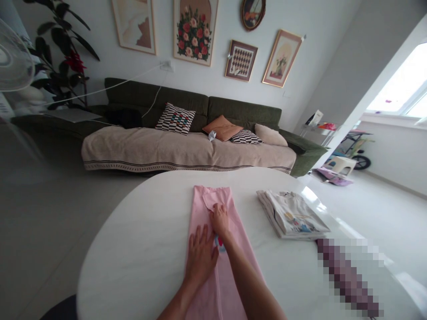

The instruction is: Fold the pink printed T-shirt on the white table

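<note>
A pink garment [233, 266] lies in a long narrow strip on the white table [140, 249], running from its near side toward the far edge. A bit of a red and blue print shows between my arms. My left hand [200, 255] rests flat on the cloth with its fingers spread. Farther up, my right hand [219, 218] has its fingers curled onto a small folded-over flap near the garment's far end. The fingertips appear to pinch the fabric there.
Folded light-coloured shirts [293, 215] are stacked on the right of the table, with a blurred-out purple item [347, 275] nearer me. Beyond the table stands a green sofa [243, 113] with cushions. A transparent fan [15, 58] is at far left.
</note>
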Demonstrator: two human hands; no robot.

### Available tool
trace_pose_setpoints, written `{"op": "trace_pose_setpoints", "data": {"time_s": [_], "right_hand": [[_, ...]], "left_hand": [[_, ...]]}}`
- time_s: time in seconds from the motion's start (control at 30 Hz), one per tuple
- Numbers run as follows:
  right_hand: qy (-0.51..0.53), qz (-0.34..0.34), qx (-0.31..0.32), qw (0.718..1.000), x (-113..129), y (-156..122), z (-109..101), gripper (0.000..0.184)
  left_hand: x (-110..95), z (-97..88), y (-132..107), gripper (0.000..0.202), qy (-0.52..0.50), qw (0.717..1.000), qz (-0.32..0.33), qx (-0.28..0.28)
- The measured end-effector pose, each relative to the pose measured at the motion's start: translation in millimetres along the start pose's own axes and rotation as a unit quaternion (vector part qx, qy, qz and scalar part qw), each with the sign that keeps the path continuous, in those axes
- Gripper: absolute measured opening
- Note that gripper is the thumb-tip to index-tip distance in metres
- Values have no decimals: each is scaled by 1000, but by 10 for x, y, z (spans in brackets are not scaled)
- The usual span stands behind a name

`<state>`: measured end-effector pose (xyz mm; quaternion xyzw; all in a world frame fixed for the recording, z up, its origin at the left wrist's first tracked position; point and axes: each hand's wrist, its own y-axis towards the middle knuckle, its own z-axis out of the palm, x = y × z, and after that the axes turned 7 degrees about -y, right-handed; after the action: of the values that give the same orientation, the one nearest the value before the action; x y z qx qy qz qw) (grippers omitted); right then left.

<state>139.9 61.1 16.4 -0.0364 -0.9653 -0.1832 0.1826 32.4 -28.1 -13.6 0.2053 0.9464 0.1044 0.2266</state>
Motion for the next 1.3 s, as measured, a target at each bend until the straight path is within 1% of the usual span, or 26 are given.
{"op": "trace_pose_setpoints", "data": {"time_s": [0.1, 0.13, 0.2, 0.27, 0.33, 0.4, 0.47, 0.53, 0.63, 0.7, 0.8, 0.87, 0.93, 1.0, 1.1, 1.2, 1.3], "right_hand": [[19, -45, 25, 998, -128, -155, -231, 38], [26, -58, 30, 998, -211, -264, -341, 40], [37, -68, 36, 996, -414, -579, -581, 34], [27, -42, 50, 997, -601, -991, -802, 20], [-13, 11, 81, 997, -693, -1418, -958, 11], [-53, 53, 104, 992, -667, -1768, -1030, 11], [-87, 69, 102, 989, -571, -1977, -1035, 8], [-126, 75, 90, 985, -477, -2042, -1014, 5], [-164, 91, 92, 978, -386, -1977, -1020, 13], [-159, 99, 89, 978, -313, -1908, -1061, 12], [-130, 106, 66, 984, -122, -1847, -1108, 11], [-116, 107, 61, 986, 14, -1842, -1091, 12], [-106, 95, 65, 988, 86, -1863, -1044, 12], [-106, 87, 59, 989, 60, -1898, -999, 9], [-142, 103, 39, 984, -109, -1951, -970, 7], [-176, 101, 66, 977, -265, -1962, -972, 8], [-187, 92, 95, 973, -277, -1911, -990, 14]], "left_hand": [[-17, -27, 4, 51, 1, 1000, 3, 0], [-25, -40, 6, 50, 1, 1000, 5, -1], [-43, -68, 9, 48, -1, 1000, 6, -4], [-65, -94, 14, 47, -3, 1000, 3, -10], [-87, -115, 18, 47, -4, 1000, -2, -14], [-103, -128, 20, 46, -1, 1000, -6, -14], [-108, -132, 21, 46, 4, 1000, -1, -13], [-105, -127, 20, 45, 10, 1000, 5, -12], [-94, -112, 19, 46, 18, 1000, 8, -6], [-90, -103, 20, 47, 21, 1000, 5, 1], [-93, -105, 22, 49, 24, 1000, 2, 7], [-98, -116, 23, 53, 25, 1000, 1, 12], [-100, -128, 24, 56, 26, 999, 1, 18], [-100, -136, 25, 58, 29, 999, 3, 21], [-100, -137, 27, 60, 33, 999, 7, 25], [-104, -132, 32, 62, 33, 999, 8, 26], [-103, -126, 37, 63, 33, 999, 6, 26]]}}
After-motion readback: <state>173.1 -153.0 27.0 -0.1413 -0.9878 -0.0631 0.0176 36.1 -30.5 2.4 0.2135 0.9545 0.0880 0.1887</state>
